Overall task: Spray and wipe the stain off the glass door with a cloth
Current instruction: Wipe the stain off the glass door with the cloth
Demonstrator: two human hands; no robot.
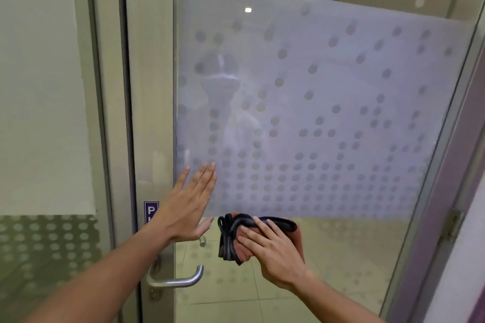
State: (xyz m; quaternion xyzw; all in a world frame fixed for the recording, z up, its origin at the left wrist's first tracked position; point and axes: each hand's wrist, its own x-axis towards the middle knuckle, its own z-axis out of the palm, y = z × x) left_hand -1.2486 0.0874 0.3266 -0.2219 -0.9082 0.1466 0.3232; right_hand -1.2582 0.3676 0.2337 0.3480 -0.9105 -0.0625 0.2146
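Cloth (233, 240), folded, red with dark edging, is pressed against the glass door (328, 257) under the flat fingers of the right hand (273, 250), just below the dotted frosted film (328, 113). Beside it, the left hand (187, 207) is laid spread on the glass. One metal handle (181, 280) is seen beneath.

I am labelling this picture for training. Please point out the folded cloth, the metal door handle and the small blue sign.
Folded red-brown cloth with black edge (231, 240): head view, on its black folded edges.
Silver metal lever door handle (181, 282): head view, on the horizontal bar.
Small blue sign with white letter (151, 211): head view, on its visible upper part.
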